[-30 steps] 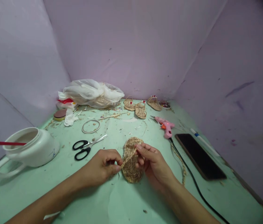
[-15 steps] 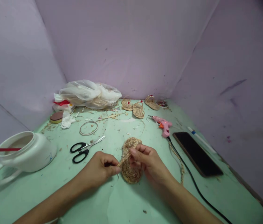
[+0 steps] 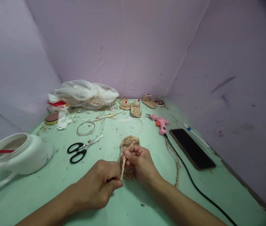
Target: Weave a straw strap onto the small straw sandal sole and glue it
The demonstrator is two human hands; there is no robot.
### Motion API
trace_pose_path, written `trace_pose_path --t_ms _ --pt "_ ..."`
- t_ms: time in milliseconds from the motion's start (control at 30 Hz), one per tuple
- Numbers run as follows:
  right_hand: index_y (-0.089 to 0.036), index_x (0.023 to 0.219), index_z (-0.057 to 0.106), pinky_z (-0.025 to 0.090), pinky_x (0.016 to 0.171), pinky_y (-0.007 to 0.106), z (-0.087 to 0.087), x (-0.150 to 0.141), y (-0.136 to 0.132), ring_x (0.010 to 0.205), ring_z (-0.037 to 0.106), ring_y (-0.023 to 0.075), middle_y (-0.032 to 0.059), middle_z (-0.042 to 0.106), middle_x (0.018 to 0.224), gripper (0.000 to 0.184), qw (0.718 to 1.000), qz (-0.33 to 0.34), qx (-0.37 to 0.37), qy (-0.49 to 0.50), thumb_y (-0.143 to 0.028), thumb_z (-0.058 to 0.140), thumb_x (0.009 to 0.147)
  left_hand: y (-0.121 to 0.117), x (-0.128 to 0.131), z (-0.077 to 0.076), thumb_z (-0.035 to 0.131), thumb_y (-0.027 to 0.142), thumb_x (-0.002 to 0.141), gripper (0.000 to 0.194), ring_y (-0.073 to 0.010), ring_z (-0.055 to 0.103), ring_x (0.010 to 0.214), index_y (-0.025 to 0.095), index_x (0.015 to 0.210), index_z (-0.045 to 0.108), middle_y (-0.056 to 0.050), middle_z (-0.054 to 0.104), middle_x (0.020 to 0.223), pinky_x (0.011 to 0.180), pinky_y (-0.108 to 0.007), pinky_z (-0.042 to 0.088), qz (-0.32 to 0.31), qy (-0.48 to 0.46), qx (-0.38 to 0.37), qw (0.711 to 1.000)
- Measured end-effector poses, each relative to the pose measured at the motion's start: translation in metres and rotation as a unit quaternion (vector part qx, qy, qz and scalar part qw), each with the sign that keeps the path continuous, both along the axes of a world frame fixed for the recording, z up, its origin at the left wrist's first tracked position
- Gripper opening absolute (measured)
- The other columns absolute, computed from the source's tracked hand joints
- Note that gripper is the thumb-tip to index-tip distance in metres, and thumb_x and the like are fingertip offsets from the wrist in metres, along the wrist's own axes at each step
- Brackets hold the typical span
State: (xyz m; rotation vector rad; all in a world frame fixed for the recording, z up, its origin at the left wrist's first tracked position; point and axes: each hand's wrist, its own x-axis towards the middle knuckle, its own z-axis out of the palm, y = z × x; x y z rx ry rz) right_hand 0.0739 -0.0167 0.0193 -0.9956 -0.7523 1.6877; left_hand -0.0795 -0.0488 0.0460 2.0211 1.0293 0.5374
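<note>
A coiled straw sole (image 3: 130,174) lies on the green table in front of me, partly covered by my hands. Over it runs a braided straw cord (image 3: 123,166), pinched at both ends of a short stretch. My left hand (image 3: 101,183) is closed on the lower end of the cord, at the near left edge of the sole. With thumb and fingers, my right hand (image 3: 139,160) pinches the cord higher up, above the middle of the sole. Black-handled scissors (image 3: 82,150) lie to the left, blades pointing away to the right.
A pink glue gun (image 3: 159,121) with a black cable (image 3: 189,175) and a phone (image 3: 191,149) lie right. Small straw sandals (image 3: 136,110) sit at the back beside a plastic bag (image 3: 83,94). At left are a white pot (image 3: 26,157) and a ring (image 3: 85,128).
My left hand has moved down towards me, and the cord stretch now runs steeply downward instead of slanting left. The whole view has shifted slightly.
</note>
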Motion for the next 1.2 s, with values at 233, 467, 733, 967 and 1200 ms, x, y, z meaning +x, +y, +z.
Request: trace_pose_path --t_ms 233,467,733,967,1200 --pt "-0.011 0.07 0.064 0.05 0.049 0.023 0.011 0.016 0.01 0.043 0.054 0.0079 0.0005 0.064 0.056 0.026 0.997 0.052 -0.003 0.061 -0.031 0.076 0.058 0.01 0.001 0.001 0.053 0.027 0.068 0.017 -0.0067 0.033 0.044 0.014 0.057 0.052 0.005 0.044 0.047 0.044 -0.019 0.026 0.169 -0.054 -0.14 0.974" --pt "-0.012 0.08 0.067 0.051 0.051 0.023 0.012 0.019 0.009 0.05 0.058 0.0088 0.0029 0.068 0.069 0.026 0.997 0.063 -0.002 0.05 -0.021 0.075 0.057 0.015 -0.005 0.003 0.057 0.03 0.066 0.019 -0.0047 0.032 0.039 0.014 0.058 0.057 0.004 0.052 0.048 0.039 -0.018 0.023 0.187 -0.067 -0.175 0.964" --pt "-0.012 0.07 0.068 0.048 0.047 0.022 0.013 0.012 -0.002 0.051 0.056 0.0097 0.0011 0.063 0.058 0.03 0.989 0.145 0.01 -0.032 -0.036 0.077 0.055 0.011 0.003 0.001 0.06 0.027 0.064 0.017 -0.0052 0.031 0.042 0.013 0.055 0.058 0.006 0.044 0.043 0.042 -0.019 0.024 0.174 -0.086 -0.187 0.963" --pt "-0.011 0.067 0.066 0.051 0.046 0.018 0.017 0.018 0.008 0.047 0.056 0.0074 0.0016 0.064 0.06 0.028 1.0 -0.014 -0.012 0.007 -0.034 0.078 0.056 0.021 -0.013 0.007 0.062 0.039 0.067 0.035 -0.0044 0.032 0.043 0.011 0.088 0.067 -0.004 0.064 0.07 0.042 -0.02 0.026 0.288 -0.115 -0.179 0.934" --pt "-0.011 0.069 0.066 0.052 0.044 0.017 0.014 0.021 0.012 0.048 0.058 0.0084 0.0012 0.062 0.057 0.027 0.998 -0.029 -0.04 0.034 -0.03 0.079 0.056 0.021 -0.014 0.001 0.061 0.042 0.068 0.035 -0.0043 0.03 0.042 0.01 0.079 0.068 -0.002 0.058 0.058 0.042 -0.02 0.021 0.245 -0.136 -0.243 0.929"
